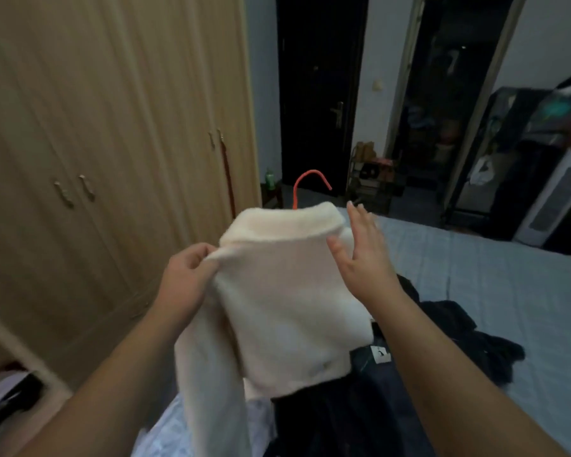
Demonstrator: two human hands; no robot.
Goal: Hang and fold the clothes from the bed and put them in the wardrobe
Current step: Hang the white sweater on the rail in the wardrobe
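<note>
We find a cream fleece jacket (pixel 287 301) held up at the centre of the frame, in front of the bed (pixel 495 268). Its long axis runs top to bottom, collar uppermost and hem toward the lower edge; one sleeve hangs down at lower centre-left. An orange hanger hook (pixel 310 183) rises from the collar, its open end curving toward the right of the frame.

The left hand (pixel 187 278) pinches the jacket's shoulder edge at centre-left, fingers and thumb curled on the fabric. The right hand (pixel 363 249) stands spread, fingers straight, against the jacket's right shoulder just right of the collar; we cannot tell whether the palm touches the fabric.

Below and right of the jacket, dark clothes (pixel 442 341) lie heaped on the grey-blue bed cover. The wardrobe (pixel 96 143) fills the upper left of the frame, its wooden doors shut. A dark door (pixel 320 94) stands at upper centre, an open doorway to its right.
</note>
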